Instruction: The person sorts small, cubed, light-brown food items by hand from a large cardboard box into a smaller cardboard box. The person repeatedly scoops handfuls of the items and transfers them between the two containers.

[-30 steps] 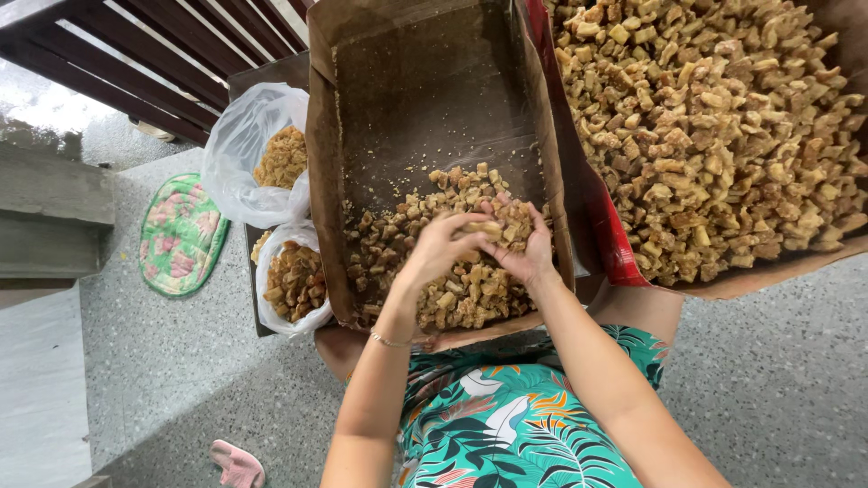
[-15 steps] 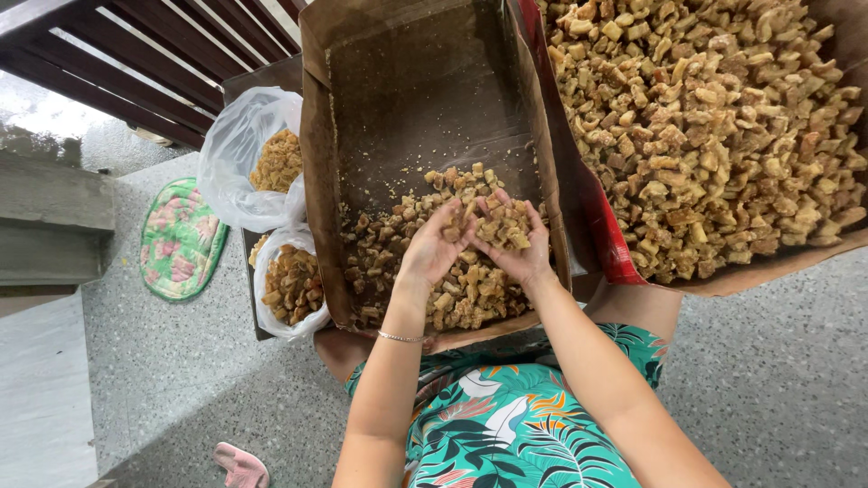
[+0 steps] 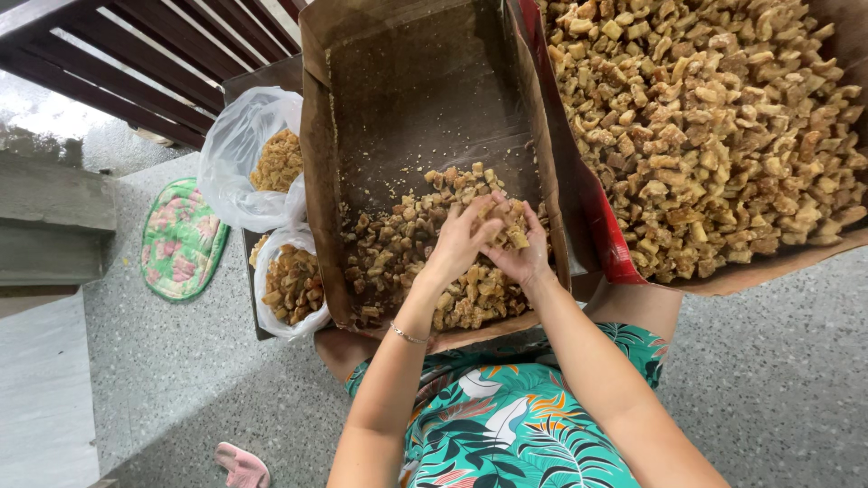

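Note:
A brown cardboard box lies open in front of me, its near half covered with small golden-brown fried chunks. My left hand and my right hand meet over the pile, cupped together around a handful of the chunks. A thin bracelet sits on my left wrist. A second, larger box at the right is heaped with the same chunks.
Two clear plastic bags part-filled with chunks sit left of the box. A green floral mat lies on the speckled floor. Dark wooden railing runs at top left. A pink slipper is near my knee.
Both hands have drawn together and lifted slightly over the pile, gathering chunks between them.

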